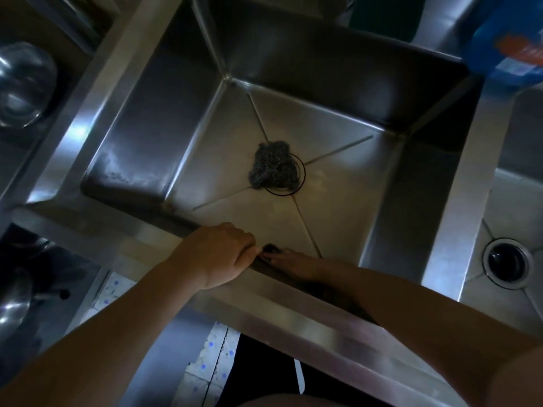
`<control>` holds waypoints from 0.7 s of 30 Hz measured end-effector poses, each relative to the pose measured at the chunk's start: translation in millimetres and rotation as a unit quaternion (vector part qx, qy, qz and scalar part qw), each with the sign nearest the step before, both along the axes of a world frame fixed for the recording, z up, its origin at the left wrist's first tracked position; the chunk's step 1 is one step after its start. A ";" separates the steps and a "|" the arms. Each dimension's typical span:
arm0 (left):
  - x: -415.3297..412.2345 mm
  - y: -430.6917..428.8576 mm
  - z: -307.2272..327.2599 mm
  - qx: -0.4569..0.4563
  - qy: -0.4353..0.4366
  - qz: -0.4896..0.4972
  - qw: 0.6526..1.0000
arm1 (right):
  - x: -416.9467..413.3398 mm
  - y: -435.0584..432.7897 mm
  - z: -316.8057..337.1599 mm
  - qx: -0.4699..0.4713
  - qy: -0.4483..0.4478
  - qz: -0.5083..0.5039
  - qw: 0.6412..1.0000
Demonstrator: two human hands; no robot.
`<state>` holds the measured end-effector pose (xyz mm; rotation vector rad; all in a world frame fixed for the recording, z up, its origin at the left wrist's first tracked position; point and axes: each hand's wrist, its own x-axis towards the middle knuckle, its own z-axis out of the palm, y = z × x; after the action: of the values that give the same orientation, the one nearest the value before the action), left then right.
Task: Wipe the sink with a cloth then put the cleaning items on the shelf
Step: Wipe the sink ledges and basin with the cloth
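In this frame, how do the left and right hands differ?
The left hand grips the sink's front rim from above; the right hand reaches down inside the basin. The left hand is well lit; the right hand lies in shadow, its fingertips at a small dark thing that I cannot identify. Both are bare and nearly meet.

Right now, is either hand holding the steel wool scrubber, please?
No, the steel wool scrubber lies over the drain, apart from the left hand and right hand at the sink rim.
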<state>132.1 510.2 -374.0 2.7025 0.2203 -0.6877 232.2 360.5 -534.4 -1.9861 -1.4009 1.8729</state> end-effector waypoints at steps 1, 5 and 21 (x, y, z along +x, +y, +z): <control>-0.2 -0.2 0.1 -0.001 -0.004 0.000 1.000 | -0.1 0.1 1.9 -0.008 0.006 -0.013 1.000; 0.2 -1.8 1.4 0.001 -0.011 0.004 1.000 | 3.9 -6.2 20.8 -0.055 0.003 -0.043 0.998; -0.9 -0.8 0.4 -0.009 -0.040 0.001 0.999 | 23.9 -67.3 148.2 0.007 0.089 -0.174 0.981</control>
<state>131.2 509.3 -373.6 2.7054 0.1962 -0.5765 256.1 293.2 -386.2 -1.8543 -0.9465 1.8186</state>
